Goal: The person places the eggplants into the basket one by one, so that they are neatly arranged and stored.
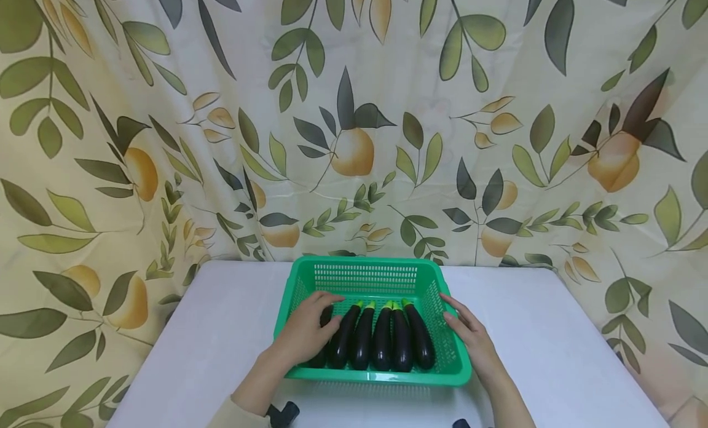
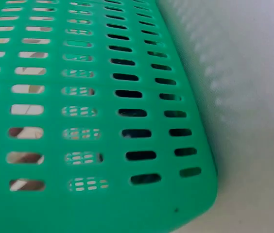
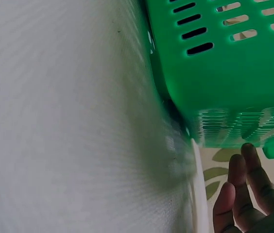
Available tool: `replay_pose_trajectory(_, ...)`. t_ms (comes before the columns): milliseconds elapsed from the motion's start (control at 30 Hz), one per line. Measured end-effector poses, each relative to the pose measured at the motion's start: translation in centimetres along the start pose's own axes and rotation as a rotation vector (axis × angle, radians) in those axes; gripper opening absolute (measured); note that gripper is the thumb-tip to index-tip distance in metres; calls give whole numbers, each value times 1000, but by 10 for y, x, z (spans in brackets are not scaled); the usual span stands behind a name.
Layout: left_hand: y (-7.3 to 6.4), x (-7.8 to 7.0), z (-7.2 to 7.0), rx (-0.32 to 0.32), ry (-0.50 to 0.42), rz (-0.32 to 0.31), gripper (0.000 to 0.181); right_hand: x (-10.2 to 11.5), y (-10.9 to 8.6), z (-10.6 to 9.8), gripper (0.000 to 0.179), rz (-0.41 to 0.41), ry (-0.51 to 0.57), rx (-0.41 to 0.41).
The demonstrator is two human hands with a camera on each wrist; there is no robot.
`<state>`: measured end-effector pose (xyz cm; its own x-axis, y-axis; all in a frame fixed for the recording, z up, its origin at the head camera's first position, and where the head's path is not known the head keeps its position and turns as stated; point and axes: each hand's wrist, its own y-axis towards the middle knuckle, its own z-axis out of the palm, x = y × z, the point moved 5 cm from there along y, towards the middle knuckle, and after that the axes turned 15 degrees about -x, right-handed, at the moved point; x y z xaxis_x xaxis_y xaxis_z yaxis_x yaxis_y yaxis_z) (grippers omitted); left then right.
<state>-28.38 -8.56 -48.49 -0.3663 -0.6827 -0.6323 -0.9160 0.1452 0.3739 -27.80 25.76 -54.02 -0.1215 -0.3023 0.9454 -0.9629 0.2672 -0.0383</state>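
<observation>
Several dark purple eggplants (image 1: 381, 342) with green stem ends lie side by side in a green plastic basket (image 1: 365, 269). My left hand (image 1: 304, 332) reaches over the basket's left rim and holds the leftmost eggplant (image 1: 326, 316), its thumb and fingers on either side. That hand covers much of this eggplant. At the right rim, my right hand (image 1: 474, 339) rests with its fingers extended against the basket edge. In the right wrist view, fingers (image 3: 239, 170) show straight and slightly spread beside the basket wall. The left wrist view shows mostly the basket's slotted side (image 2: 93, 121).
The basket stands on a white-covered table (image 1: 531, 329). Behind the table hangs a curtain (image 1: 354, 120) printed with leaves and fruit. Small black objects (image 1: 284, 414) show at the bottom edge of the head view, near the wrists.
</observation>
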Motion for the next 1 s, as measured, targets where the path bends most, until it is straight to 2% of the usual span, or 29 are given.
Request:
replay_pose_trajectory(100, 1, -1, -6, -4, -44, 23, 35, 0, 2, 1, 57, -14, -9, -8)
replay_pose_trajectory(233, 7, 0, -16, -23, -58, 60, 34, 2, 7, -1, 56, -44, -50, -40)
replay_pose_trajectory(367, 12, 2, -28, -60, -18, 93, 36, 8, 11, -6, 56, -119, -157, -87)
replay_pose_trajectory(500, 17, 8, -42, -70, 38, 103, 43, 15, 14, -10, 57, -216, -277, -101)
replay_pose_trajectory(700, 24, 22, -55, -37, 89, 102, 52, 27, 20, -18, 61, -308, -376, -65)
replay_pose_trajectory(1000, 38, 42, -63, 23, 174, 114, 63, 46, 39, -27, 64, -430, -463, -25)
